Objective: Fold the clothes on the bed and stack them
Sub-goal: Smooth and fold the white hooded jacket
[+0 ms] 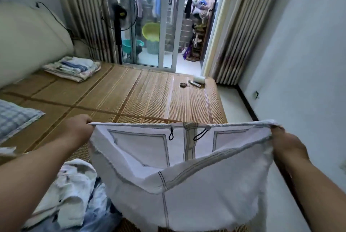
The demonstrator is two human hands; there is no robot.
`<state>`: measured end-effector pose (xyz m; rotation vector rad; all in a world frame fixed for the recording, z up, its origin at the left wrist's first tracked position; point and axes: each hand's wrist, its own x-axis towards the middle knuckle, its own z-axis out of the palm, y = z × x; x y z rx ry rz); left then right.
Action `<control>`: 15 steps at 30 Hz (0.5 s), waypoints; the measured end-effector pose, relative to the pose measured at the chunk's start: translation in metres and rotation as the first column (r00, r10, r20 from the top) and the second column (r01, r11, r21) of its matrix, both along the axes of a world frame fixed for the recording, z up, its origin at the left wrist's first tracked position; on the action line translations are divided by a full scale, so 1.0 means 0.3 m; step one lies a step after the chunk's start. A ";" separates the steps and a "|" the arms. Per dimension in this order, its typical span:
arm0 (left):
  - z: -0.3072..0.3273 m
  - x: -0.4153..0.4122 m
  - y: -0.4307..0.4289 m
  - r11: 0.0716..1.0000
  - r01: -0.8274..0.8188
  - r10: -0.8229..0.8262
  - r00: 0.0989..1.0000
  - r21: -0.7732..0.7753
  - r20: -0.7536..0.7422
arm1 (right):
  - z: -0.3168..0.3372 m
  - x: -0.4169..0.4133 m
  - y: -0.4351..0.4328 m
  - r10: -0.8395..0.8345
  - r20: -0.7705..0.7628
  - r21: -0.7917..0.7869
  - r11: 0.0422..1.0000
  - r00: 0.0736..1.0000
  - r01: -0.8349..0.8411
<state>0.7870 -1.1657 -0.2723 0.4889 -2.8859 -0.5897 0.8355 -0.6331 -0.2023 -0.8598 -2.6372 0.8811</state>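
I hold a pair of white shorts [187, 185] stretched out in the air over the near edge of the bed [149, 96]. They are inside out, with pocket linings and two black drawstring loops showing. My left hand [78, 128] grips the waistband's left end. My right hand [286, 143] grips its right end. A heap of unfolded white and blue clothes [74, 194] lies on the bed at the lower left. A stack of folded laundry [73, 67] rests at the far left, by the headboard.
A bamboo mat covers the bed. A checked blue pillow [15, 117] lies at the left. A white roll [199, 80] and small items [184, 84] sit at the bed's far right corner. A standing fan [118, 18] and a sliding glass door [164, 18] are beyond.
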 end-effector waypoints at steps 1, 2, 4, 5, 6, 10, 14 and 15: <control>0.026 -0.026 -0.026 1.000 -0.004 0.004 1.000 0.017 0.029 | 0.028 -0.031 -0.029 -0.042 -0.026 -0.126 0.991 0.999 0.038; 0.054 -0.054 -0.048 0.998 -0.017 0.013 0.998 0.053 0.067 | 0.056 -0.060 -0.060 -0.080 -0.036 -0.278 0.958 0.996 0.067; 0.107 -0.100 -0.074 0.977 -0.083 0.054 0.988 0.198 0.147 | 0.102 -0.107 -0.116 -0.112 -0.038 -0.537 0.840 0.993 0.074; 0.134 -0.115 -0.082 0.937 -0.143 0.083 0.977 0.318 0.195 | 0.123 -0.132 -0.147 -0.117 -0.052 -0.631 0.774 0.992 0.059; 0.163 -0.125 -0.083 0.866 -0.214 0.107 0.962 0.452 0.249 | 0.146 -0.154 -0.176 -0.136 -0.083 -0.700 0.713 0.987 0.039; 0.256 -0.173 -0.086 0.583 -0.281 0.141 0.959 0.763 0.245 | 0.226 -0.230 -0.295 -0.260 -0.291 -0.796 0.600 0.921 -0.082; 0.340 -0.257 -0.087 0.381 -0.210 0.164 0.974 0.900 0.158 | 0.325 -0.294 -0.375 -0.257 -0.387 -0.783 0.598 0.886 -0.168; 0.360 -0.275 -0.087 0.338 -0.185 0.169 0.976 0.923 0.133 | 0.351 -0.305 -0.384 -0.234 -0.395 -0.773 0.607 0.888 -0.184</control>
